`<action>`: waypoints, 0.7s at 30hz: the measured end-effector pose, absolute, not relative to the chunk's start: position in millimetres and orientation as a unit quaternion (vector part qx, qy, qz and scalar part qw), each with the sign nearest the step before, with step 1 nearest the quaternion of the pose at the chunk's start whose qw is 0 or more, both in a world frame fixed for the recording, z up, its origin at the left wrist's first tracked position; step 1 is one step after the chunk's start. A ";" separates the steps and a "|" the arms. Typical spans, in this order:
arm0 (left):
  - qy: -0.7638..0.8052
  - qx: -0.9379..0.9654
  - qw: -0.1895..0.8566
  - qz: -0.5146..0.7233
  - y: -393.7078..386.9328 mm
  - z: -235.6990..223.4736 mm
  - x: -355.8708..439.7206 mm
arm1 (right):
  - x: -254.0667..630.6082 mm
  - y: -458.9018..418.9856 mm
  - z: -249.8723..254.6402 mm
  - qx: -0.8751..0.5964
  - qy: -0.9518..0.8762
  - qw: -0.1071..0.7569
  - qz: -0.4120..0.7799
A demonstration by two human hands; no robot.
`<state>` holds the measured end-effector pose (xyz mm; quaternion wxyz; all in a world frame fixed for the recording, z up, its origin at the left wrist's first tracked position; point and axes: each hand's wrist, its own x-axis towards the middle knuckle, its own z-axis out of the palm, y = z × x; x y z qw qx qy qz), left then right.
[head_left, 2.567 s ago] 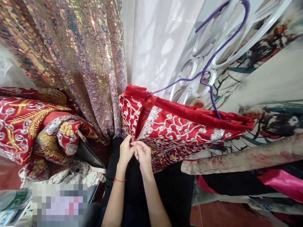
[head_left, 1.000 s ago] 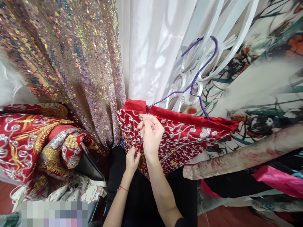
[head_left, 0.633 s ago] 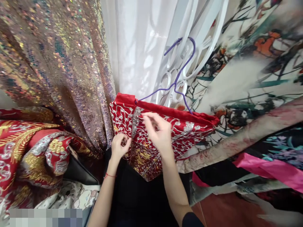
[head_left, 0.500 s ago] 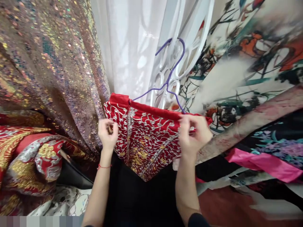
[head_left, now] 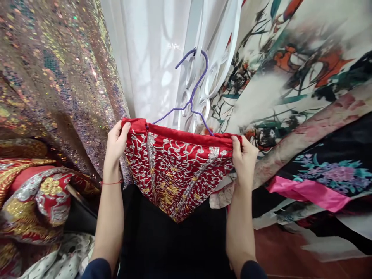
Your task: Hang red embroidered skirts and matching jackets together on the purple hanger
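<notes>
A red skirt (head_left: 171, 166) with silver and gold embroidery on its upper part and a plain black lower part hangs in front of me. Its red waistband (head_left: 186, 135) stretches between my two hands. My left hand (head_left: 116, 141) pinches the waistband's left end, thumb on the front. At the right end, my right hand (head_left: 244, 155) grips the band between thumb and fingers. A purple hanger (head_left: 190, 102) rises from behind the waistband, its hook at a white scrolled metal frame (head_left: 200, 58). The hanger's lower part is hidden by the skirt.
Sequined fabric (head_left: 66, 77) hangs on the left, above a red and gold embroidered garment (head_left: 43, 193). White curtain (head_left: 148, 58) covers the back. Patterned cloth (head_left: 279, 93) hangs at the right, near black floral fabric (head_left: 343, 166) and a pink band (head_left: 308, 193). Reddish floor (head_left: 285, 252) shows lower right.
My left hand has moved up and outward and taken the waistband's left end. My right hand has shifted to the right end and closed on it. The view has swung slightly.
</notes>
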<state>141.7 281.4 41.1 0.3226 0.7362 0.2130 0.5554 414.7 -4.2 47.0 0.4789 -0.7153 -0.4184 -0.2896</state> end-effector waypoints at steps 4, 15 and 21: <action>0.212 0.714 0.337 0.576 273.4 39.6 133.5 | 402.5 23.6 59.4 -0.707 -0.457 0.412 -0.350; 0.218 0.562 0.419 0.679 283.7 50.7 134.0 | 402.8 34.8 63.8 -0.663 -0.301 0.530 -0.435; 0.272 0.760 0.315 0.499 260.2 84.9 125.3 | 416.6 35.0 49.4 -0.711 -0.280 0.503 -0.404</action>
